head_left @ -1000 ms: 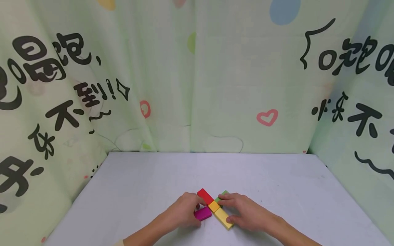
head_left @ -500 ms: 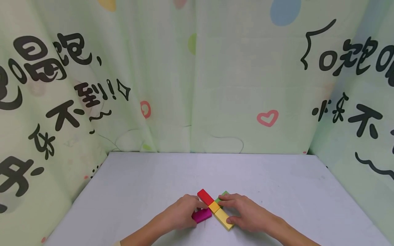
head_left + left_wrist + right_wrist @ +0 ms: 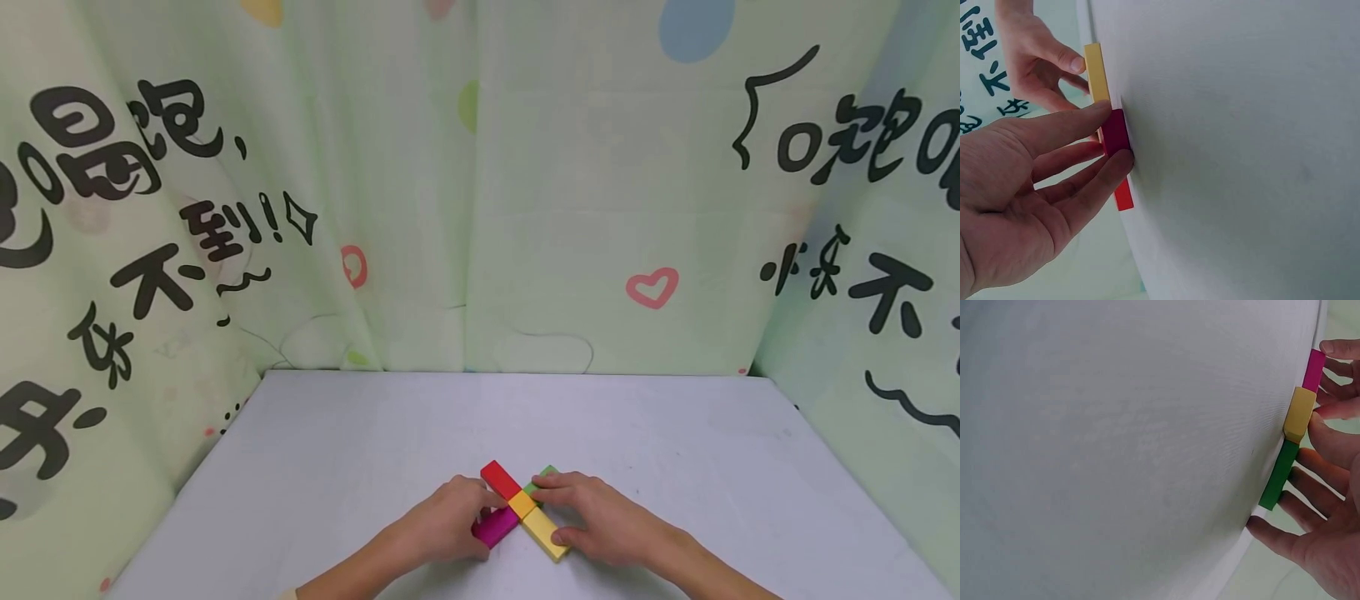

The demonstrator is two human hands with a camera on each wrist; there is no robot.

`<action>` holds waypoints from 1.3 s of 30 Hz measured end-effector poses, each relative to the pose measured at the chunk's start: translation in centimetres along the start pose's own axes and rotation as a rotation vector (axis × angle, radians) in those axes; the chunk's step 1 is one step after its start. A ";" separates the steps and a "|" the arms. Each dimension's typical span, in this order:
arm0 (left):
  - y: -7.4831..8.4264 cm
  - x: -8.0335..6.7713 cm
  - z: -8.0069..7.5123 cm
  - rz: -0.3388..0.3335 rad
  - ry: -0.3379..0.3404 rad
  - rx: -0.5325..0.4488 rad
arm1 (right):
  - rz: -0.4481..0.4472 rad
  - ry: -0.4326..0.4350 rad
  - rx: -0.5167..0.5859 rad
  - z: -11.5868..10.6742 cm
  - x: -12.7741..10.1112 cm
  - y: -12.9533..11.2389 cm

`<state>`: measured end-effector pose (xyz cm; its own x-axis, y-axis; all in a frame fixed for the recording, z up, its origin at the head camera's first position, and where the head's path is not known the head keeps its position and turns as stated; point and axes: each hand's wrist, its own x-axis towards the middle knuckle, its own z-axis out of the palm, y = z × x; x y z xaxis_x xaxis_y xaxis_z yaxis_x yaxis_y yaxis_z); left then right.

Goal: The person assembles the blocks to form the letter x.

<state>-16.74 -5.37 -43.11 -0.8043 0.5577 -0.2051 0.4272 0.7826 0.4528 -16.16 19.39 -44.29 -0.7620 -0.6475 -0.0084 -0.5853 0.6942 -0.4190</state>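
Note:
In the head view, several blocks form a cross on the table. A small orange block [image 3: 521,503] is at the centre, with a red block [image 3: 499,479] at upper left, a green block [image 3: 549,472] at upper right and a pale yellow block [image 3: 543,534] at lower right. My left hand [image 3: 455,521] pinches the magenta block [image 3: 498,526], whose inner end is right at the orange one. My right hand [image 3: 603,518] rests against the other side. Its thumb touches the yellow block [image 3: 1300,412], and its spread fingers lie along the green block [image 3: 1280,475].
The blocks lie on a white-covered table [image 3: 517,417]. Pale green curtains [image 3: 555,192] with black lettering and coloured shapes hang behind it and along both sides.
The magenta block shifted slightly left, then came back turned more diagonally, with its inner end up against the orange block. My left hand moved with it; my right hand stayed in place.

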 end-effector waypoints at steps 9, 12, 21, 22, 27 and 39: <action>0.2 0.1 0.3 0.004 0.007 0.044 | 0.023 -0.007 0.006 0.0 0.0 0.0; 0.2 0.1 0.4 0.002 0.006 0.044 | 0.019 -0.008 0.004 0.0 0.0 -0.1; 0.4 0.0 0.3 -0.018 -0.006 0.020 | 0.007 0.001 0.001 0.0 0.0 -0.1; 0.4 -0.1 0.3 -0.021 -0.007 0.019 | 0.007 0.003 0.003 0.0 0.0 -0.1; 0.5 -0.2 0.3 -0.016 -0.004 0.034 | 0.008 0.003 0.011 0.0 0.0 -0.1; 0.3 -0.1 0.5 0.012 0.007 0.052 | 0.006 0.015 0.009 0.1 -0.1 -0.2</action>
<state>-16.32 -5.04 -43.35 -0.8019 0.5652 -0.1935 0.4574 0.7892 0.4098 -15.95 19.24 -44.26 -0.7694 -0.6387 0.0024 -0.5783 0.6950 -0.4273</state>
